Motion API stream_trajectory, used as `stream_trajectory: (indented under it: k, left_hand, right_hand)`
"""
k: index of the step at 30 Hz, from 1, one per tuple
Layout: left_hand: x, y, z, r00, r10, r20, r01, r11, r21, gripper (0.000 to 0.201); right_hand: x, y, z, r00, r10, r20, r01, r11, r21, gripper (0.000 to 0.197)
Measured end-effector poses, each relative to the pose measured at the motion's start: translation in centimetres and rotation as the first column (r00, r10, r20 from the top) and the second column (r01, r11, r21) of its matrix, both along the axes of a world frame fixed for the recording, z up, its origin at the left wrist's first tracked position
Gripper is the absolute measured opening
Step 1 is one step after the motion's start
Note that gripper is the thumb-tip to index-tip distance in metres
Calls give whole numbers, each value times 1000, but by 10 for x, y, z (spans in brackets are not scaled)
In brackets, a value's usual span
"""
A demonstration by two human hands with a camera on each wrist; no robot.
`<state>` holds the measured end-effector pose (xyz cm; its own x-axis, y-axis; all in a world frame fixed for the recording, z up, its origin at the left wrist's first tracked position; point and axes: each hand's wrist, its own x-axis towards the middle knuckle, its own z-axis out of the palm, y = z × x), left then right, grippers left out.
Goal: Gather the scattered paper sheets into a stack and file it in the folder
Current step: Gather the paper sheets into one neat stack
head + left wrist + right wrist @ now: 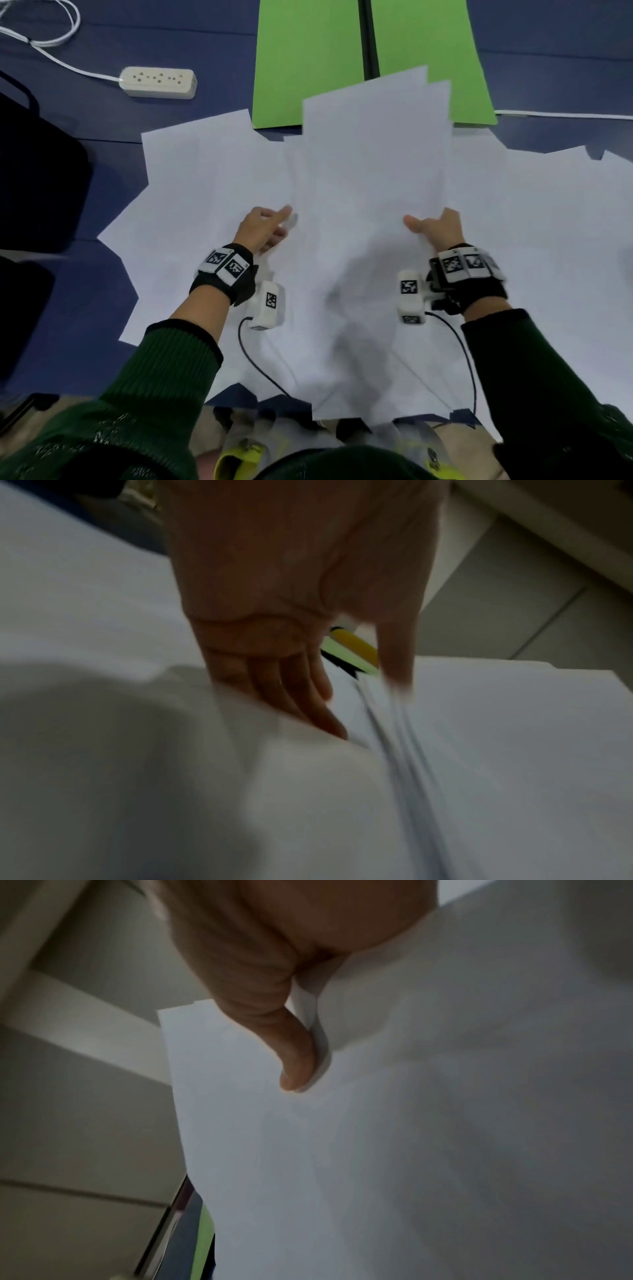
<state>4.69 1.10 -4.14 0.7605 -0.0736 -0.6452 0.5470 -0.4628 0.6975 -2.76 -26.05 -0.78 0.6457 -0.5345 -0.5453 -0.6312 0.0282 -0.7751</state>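
Several white paper sheets (205, 192) lie scattered and overlapping on the dark blue table (102, 113). A partial stack of sheets (373, 154) is raised in the middle, its far end over the open green folder (308, 61). My left hand (284, 222) grips the stack's left edge. In the left wrist view its thumb (397, 656) lies on top of the stack (514, 750) and its fingers (308, 696) lie beside the edge, blurred. My right hand (424, 226) pinches the right edge. The right wrist view shows its thumb (298, 1064) pressed on the top sheet (342, 1150); the fingers beneath are hidden.
A cream power strip (158, 82) with a white cord lies at the back left. A black bag or seat (37, 171) stands at the left edge. A white cable (565, 114) runs along the right, behind the sheets. More loose sheets (548, 222) cover the right side.
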Motion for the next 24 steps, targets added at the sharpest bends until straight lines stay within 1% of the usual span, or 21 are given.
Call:
stream_trajectory:
  k: [1,2,4,5,6,7,9,11,12,14,15,16,17,18,19,20,21,22,23,24]
  left_hand:
    - [-3,6,-1,997,-78,-11,79,996,39,42]
    - [-7,10,-4,986,-167,-13,167,982,82,43]
    - [-17,10,-4,946,-325,-1,319,930,184,54]
    - [-22,6,-2,928,-372,13,359,903,237,57]
    - [-25,2,-3,925,-380,23,361,895,263,54]
    - [-27,-1,-4,938,-345,44,321,907,273,46]
    - [-27,-2,-7,964,-239,114,193,929,315,24]
    - [-24,3,-9,980,-83,179,25,952,304,15]
    - [-22,4,-9,979,-15,201,-43,959,281,15]
    - [-18,4,-8,971,60,233,-121,959,255,29]
    - [-16,1,-6,963,99,252,-159,960,231,31]
    - [-13,-4,-3,954,158,255,-212,957,200,25]
    - [-11,-11,0,945,213,248,-258,951,170,20]
    - [-10,-18,2,943,258,208,-290,947,139,29]
    - [-10,-25,5,947,283,154,-301,948,105,45]
    - [-12,-31,7,955,283,92,-289,955,60,58]
    - [-16,-36,7,966,256,37,-257,966,19,69]
    - [-19,-39,6,981,195,-9,-195,981,14,76]
    - [-22,-39,4,993,121,-16,-120,992,44,79]
    - [-23,-36,2,997,74,16,-75,993,95,76]
  right_hand:
    - [-3,-11,4,999,-28,15,29,999,-19,48]
    - [-8,-21,6,998,-54,26,55,998,-32,52]
    - [-14,-35,8,997,-78,1,78,996,-41,61]
    - [-16,-40,5,996,-84,-21,83,995,-47,63]
    - [-18,-45,-1,995,-90,-41,88,995,-37,64]
    - [-19,-48,-4,995,-87,-48,85,996,-39,65]
    - [-23,-51,-3,995,-94,-41,93,995,-23,70]
    - [-30,-62,-1,991,-122,-56,122,992,-14,69]
    - [-34,-67,-1,989,-143,-37,143,990,-10,64]
    - [-41,-75,2,991,-132,-28,134,990,44,52]
    - [-43,-79,-1,992,-118,-36,121,990,72,55]
    - [-45,-79,0,994,-102,-48,106,991,82,53]
    - [-45,-77,1,994,-89,-57,94,990,101,43]
    - [-44,-75,-2,995,-69,-68,77,990,118,35]
    - [-43,-71,0,997,-56,-59,64,988,142,34]
    - [-41,-65,4,999,-39,-32,44,984,172,42]
    - [-40,-61,7,1000,-19,0,18,979,201,59]
    - [-39,-65,1,999,-19,27,13,978,209,74]
    - [-38,-67,1,999,4,42,-12,978,207,74]
    - [-36,-67,7,998,18,63,-31,977,212,55]
